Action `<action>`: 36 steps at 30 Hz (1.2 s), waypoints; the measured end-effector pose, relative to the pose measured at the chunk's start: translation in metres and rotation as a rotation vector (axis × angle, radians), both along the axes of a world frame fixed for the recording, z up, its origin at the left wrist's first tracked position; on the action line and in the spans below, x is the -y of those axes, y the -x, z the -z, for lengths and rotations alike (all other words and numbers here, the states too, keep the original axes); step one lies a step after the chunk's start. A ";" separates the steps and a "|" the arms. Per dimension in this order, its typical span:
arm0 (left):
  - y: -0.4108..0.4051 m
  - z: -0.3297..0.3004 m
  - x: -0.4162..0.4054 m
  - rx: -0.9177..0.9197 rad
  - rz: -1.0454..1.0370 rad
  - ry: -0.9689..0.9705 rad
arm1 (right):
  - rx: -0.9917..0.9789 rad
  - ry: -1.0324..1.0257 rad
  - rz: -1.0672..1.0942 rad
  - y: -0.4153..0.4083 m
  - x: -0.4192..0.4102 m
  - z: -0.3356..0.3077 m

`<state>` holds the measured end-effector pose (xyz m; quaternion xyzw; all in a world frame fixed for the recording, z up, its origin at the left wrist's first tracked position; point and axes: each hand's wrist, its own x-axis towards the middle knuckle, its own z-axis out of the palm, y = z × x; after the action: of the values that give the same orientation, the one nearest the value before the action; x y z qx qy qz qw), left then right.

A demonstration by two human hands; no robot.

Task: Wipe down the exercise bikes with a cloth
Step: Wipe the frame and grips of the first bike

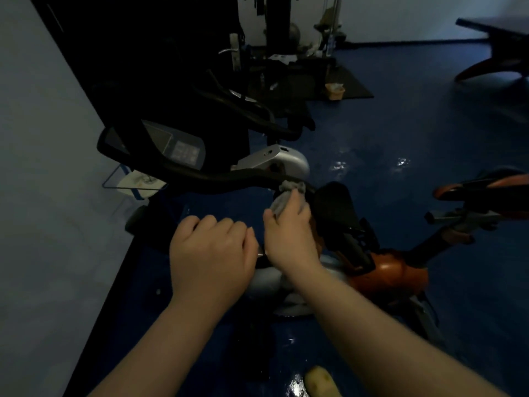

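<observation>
While right hand (289, 233) grips cloth (286, 196) on handlebar (229, 179), left hand (211, 253) curled, empty.

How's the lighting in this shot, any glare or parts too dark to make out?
Head view: dim overall; the machines at top centre sink into near-black; glare spots glint on the wet blue floor; the right hand and grey cloth stay readable; wide-angle bending at the edges.
</observation>
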<state>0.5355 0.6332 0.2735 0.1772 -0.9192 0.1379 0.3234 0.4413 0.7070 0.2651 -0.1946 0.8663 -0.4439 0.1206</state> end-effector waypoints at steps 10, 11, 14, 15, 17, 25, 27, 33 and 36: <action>0.001 0.001 -0.001 0.013 -0.039 0.007 | -0.280 0.228 -0.249 -0.001 -0.025 0.028; 0.000 0.001 0.000 0.019 -0.041 0.000 | -0.284 0.268 -0.243 0.000 -0.027 0.032; -0.003 -0.002 -0.003 0.044 -0.042 -0.064 | -0.241 0.383 -0.248 -0.025 -0.044 0.044; -0.005 -0.003 -0.004 0.038 -0.029 -0.106 | -0.226 0.384 -0.281 -0.035 -0.050 0.045; -0.010 -0.008 -0.005 -0.019 0.043 -0.240 | -0.212 0.352 -0.367 -0.040 -0.059 0.039; -0.039 -0.034 0.009 -0.233 0.009 -0.265 | -0.268 0.218 -0.325 0.000 -0.048 0.007; -0.041 -0.031 0.018 -0.277 -0.016 -0.326 | -0.371 0.233 -0.299 -0.010 -0.043 0.016; -0.041 -0.023 0.008 -0.531 0.032 -0.628 | -0.538 0.189 -0.421 -0.054 0.014 -0.026; -0.043 -0.027 0.005 -0.621 0.053 -0.764 | -0.381 0.118 -0.591 -0.041 0.008 -0.027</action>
<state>0.5785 0.6281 0.3005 0.2925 -0.7683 -0.2768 0.4975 0.4826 0.6986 0.2923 -0.5228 0.7524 -0.3949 0.0685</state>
